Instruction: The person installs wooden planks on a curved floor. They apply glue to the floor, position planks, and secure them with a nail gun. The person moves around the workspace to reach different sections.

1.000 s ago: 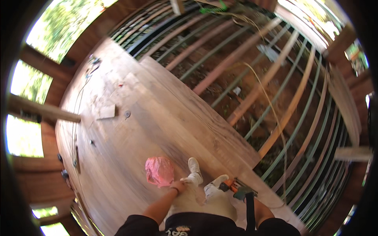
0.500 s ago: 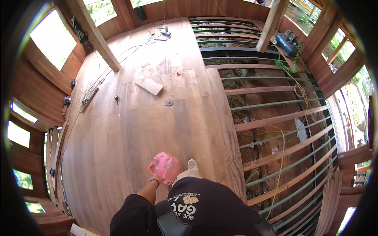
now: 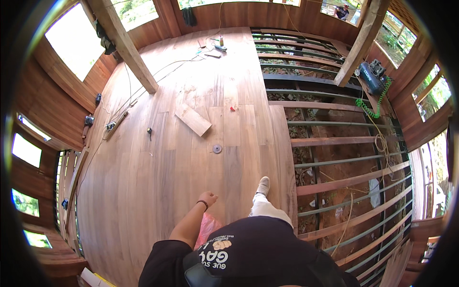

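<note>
My left hand reaches forward over the plank floor, with a dark band on the wrist. Its fingers are curled closed, and what they hold, if anything, cannot be made out. A crumpled pink plastic bag shows between my left forearm and my dark shirt, partly hidden by both. Floor shows between the bag and the hand, so whether the two connect is unclear. My right hand is out of sight. One foot in a light shoe is forward on the boards.
Ahead lie a loose board, a grey disc, a small red piece and a dark tool. Right of the planks, open joists span bare soil. A blue compressor with a green hose stands far right. Wooden posts rise ahead.
My left hand has moved forward, with its fingers now showing. The pink bag has shifted back toward my body, mostly behind arm and shirt. One foot has stepped forward, and the view has shifted.
</note>
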{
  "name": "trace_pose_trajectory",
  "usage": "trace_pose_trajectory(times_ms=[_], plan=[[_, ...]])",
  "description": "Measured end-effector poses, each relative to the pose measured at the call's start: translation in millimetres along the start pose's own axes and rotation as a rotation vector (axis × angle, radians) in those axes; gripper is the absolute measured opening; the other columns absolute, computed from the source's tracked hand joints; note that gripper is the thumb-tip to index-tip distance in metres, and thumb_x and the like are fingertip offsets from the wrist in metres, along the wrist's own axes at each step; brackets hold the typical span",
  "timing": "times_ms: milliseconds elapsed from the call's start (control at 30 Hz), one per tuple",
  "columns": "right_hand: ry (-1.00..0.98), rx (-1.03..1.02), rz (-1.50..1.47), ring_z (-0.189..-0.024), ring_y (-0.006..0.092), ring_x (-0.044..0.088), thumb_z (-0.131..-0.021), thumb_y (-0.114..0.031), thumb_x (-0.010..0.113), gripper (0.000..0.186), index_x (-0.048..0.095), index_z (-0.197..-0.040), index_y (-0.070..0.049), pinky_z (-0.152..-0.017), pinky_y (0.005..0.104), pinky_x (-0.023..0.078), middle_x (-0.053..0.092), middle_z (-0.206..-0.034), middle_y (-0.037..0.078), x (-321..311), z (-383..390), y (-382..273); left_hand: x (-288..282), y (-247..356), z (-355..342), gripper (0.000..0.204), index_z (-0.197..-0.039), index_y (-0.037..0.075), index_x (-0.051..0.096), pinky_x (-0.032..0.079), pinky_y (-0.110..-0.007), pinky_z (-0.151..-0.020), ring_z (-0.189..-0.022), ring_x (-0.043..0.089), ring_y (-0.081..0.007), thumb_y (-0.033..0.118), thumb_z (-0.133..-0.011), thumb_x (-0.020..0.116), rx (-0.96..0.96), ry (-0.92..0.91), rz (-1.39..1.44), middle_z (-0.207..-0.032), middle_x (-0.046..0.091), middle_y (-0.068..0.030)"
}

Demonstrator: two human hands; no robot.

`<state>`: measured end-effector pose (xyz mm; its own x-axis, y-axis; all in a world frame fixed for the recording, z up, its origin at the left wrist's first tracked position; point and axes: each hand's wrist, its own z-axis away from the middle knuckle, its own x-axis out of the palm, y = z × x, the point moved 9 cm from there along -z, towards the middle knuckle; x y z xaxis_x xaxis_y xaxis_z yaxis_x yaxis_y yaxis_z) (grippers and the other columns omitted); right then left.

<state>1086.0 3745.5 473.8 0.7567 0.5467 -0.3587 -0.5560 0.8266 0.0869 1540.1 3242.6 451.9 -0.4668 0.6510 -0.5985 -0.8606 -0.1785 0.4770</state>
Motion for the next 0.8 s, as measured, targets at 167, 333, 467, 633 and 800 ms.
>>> trace_pose_trajectory(times_ms=[167,333,467,633,800], plan=[[-0.017,-0.051,0.101,-0.115,0.0294,0.069,-0.080,-0.059,0.070,0.061,0.074,-0.124,-0.016,-0.099,0.0453,0.051,0.071,-0.130,0.014,-171.5,-59.9,-56.3,-17.7,8.9,-59.8,0.031,-0.103,0.002,0.075,0.058,-0.035,-0.070,-0.079,0.075,-0.0185,0.030,-0.093,0.072,-0.336,-0.089,0.147,-0.092,0.078,-0.0118],[0.029,-0.128,0.264,-0.115,0.0296,0.069,-0.080,-0.058,0.070,0.060,0.075,-0.124,-0.017,-0.099,0.0457,0.051,0.071,-0.130,0.013,-367.9,-118.8,-114.4,-43.9,59.7,-114.6,0.029,-0.106,0.000,0.072,0.057,-0.032,-0.066,-0.080,0.075,-0.0196,0.028,-0.095,0.071,-0.381,0.034,0.434,-0.095,0.078,-0.0118],[0.103,-0.160,0.402,-0.116,0.0298,0.069,-0.081,-0.057,0.070,0.059,0.075,-0.123,-0.017,-0.099,0.0460,0.051,0.071,-0.130,0.013,-535.4,-163.1,-174.4,-51.8,84.0,-176.0,0.025,-0.105,0.001,0.071,0.057,-0.032,-0.064,-0.083,0.076,-0.0207,0.026,-0.098,0.067,-0.379,0.064,0.480,-0.096,0.077,-0.0112],[0.212,-0.169,0.535,-0.116,0.0300,0.069,-0.081,-0.056,0.070,0.057,0.075,-0.123,-0.017,-0.099,0.0463,0.051,0.071,-0.130,0.013,-731.7,-188.4,-288.8,-63.8,95.7,-235.6,0.033,-0.101,0.001,0.076,0.057,-0.036,-0.074,-0.082,0.074,-0.0195,0.033,-0.097,0.068,-0.522,-0.052,0.548,-0.090,0.078,-0.0108],[0.450,-0.127,0.766,-0.117,0.0293,0.069,-0.083,-0.049,0.070,0.051,0.076,-0.122,-0.017,-0.099,0.0464,0.052,0.072,-0.130,0.011,-881.6,-169.4,-463.4,-169.1,129.7,-362.8,0.025,-0.098,0.008,0.079,0.058,-0.040,-0.078,-0.088,0.074,-0.0243,0.030,-0.090,0.070,-0.238,-0.252,-0.332,-0.096,0.078,-0.0121]])
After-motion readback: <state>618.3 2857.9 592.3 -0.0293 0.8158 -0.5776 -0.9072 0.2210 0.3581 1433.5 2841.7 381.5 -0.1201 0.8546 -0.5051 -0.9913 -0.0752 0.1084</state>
